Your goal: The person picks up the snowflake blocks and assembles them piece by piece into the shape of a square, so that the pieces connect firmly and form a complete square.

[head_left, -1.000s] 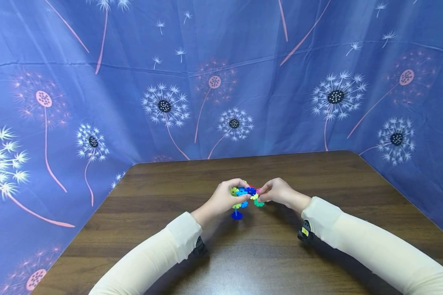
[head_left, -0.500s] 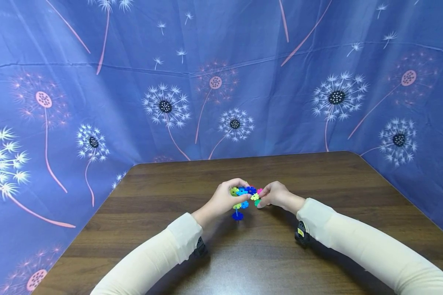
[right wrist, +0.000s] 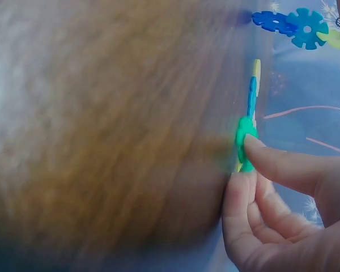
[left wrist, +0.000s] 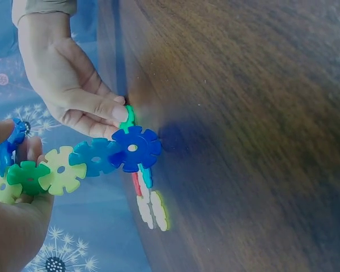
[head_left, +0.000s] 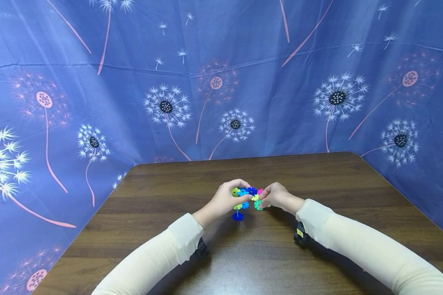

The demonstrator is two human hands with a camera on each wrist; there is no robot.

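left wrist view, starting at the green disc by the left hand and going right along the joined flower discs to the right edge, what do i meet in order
Green disc → pale yellow disc → light blue disc → dark blue disc → wooden tabletop.

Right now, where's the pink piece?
In the head view, the pink piece shows right of centre, between a dark blue piece and the right hand.

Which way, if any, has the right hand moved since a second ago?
Yes, slightly: in the head view, the right hand sits a little lower, farther below the table's far edge.
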